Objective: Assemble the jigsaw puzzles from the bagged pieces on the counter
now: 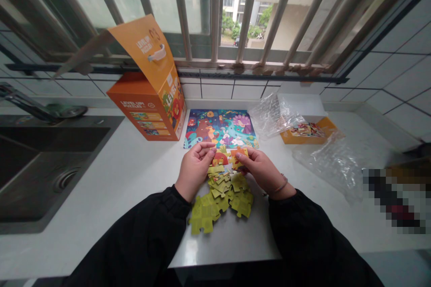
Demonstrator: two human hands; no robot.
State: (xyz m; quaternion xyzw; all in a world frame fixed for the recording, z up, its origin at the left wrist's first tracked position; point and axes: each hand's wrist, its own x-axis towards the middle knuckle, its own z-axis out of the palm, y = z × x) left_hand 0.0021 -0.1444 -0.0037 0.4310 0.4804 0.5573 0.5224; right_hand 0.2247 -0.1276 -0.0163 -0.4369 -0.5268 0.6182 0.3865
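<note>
Between thumb and fingers, my left hand [197, 166] pinches a red and green puzzle piece [221, 157]. My right hand [262, 168] holds an orange puzzle piece [237, 157] close beside it; whether the two pieces touch I cannot tell. Under and in front of both hands lies a loose heap of puzzle pieces [218, 193], mostly with their yellow-green backs up. Just beyond my fingers, a picture sheet [222, 128] of animals in a dark blue night scene lies flat on the counter.
An orange puzzle box [144, 112] with its lid raised stands at the back left, near the sink [67, 175]. Crumpled clear plastic [274, 114] and a small yellow box [323, 128] are at the back right. More plastic wrap [336, 168] lies on the white counter [141, 184]. Window bars rise behind.
</note>
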